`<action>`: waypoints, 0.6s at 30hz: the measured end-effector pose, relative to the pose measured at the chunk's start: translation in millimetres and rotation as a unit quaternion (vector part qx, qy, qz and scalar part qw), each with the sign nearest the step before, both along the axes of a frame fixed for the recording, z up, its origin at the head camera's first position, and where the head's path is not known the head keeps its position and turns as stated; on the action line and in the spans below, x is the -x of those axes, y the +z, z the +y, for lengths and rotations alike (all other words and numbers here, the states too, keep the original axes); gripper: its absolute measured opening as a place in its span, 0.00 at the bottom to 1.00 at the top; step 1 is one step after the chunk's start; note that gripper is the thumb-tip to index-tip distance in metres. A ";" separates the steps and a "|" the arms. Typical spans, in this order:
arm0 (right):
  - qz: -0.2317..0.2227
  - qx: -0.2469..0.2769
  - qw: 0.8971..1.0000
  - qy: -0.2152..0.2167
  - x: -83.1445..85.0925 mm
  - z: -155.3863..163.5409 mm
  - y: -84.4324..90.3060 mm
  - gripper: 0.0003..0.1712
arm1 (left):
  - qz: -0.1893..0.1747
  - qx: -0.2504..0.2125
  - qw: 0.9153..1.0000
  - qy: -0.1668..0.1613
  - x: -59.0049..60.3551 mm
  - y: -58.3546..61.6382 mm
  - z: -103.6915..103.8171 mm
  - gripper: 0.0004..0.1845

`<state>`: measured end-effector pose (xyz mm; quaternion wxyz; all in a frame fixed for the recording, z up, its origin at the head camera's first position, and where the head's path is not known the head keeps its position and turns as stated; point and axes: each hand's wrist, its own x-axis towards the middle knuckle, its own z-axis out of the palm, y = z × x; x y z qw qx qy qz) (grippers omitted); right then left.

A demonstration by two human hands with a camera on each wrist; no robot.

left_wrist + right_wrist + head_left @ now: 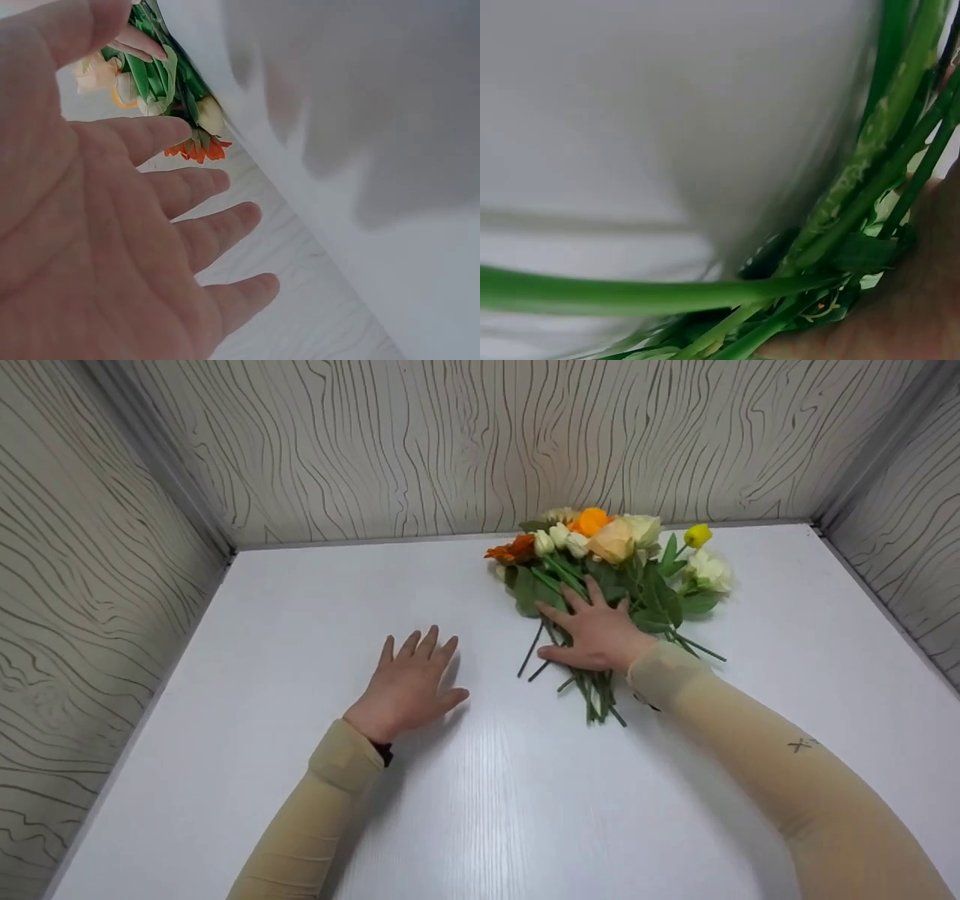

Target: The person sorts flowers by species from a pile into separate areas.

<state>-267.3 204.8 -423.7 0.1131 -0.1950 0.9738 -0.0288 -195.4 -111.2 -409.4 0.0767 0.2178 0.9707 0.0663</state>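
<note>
A bunch of flowers [613, 541] lies at the back right of the white table, blooms toward the back wall and stems [596, 701] toward the front. Orange, peach, white and yellow heads show among green leaves. My right hand [600, 634] rests on the leaves and stems with its fingers spread. In the right wrist view, green stems [840, 202] press close to the palm [900, 300]. My left hand [409, 682] hovers over the table to the left of the bunch, fingers straight and apart. Its palm [97, 247] holds nothing in the left wrist view.
The white table [300, 607] has wood-patterned walls at the back [375, 450], left [67, 585] and right. A yellow tulip [697, 536] and a white flower [707, 571] stick out on the right of the bunch.
</note>
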 end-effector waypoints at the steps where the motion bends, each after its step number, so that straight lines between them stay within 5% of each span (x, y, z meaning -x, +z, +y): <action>1: -0.002 0.003 1.000 -0.004 -0.6 9.9 0.0 0.51 | 0.006 -0.002 1.000 -0.008 -0.7 -0.5 4.2 0.43; 8: -0.014 0.023 0.999 -0.043 -6.1 87.2 -0.6 0.52 | 0.034 -0.014 0.998 -0.057 -3.9 -1.7 32.8 0.43; 12: -0.014 0.019 0.999 -0.038 -1.9 86.7 -0.4 0.53 | 0.032 -0.008 0.998 -0.058 -10.0 -1.0 7.9 0.43; 18: -0.007 0.012 0.999 -0.039 2.2 132.2 2.9 0.53 | 0.043 0.002 0.996 -0.072 -8.1 -2.2 22.0 0.43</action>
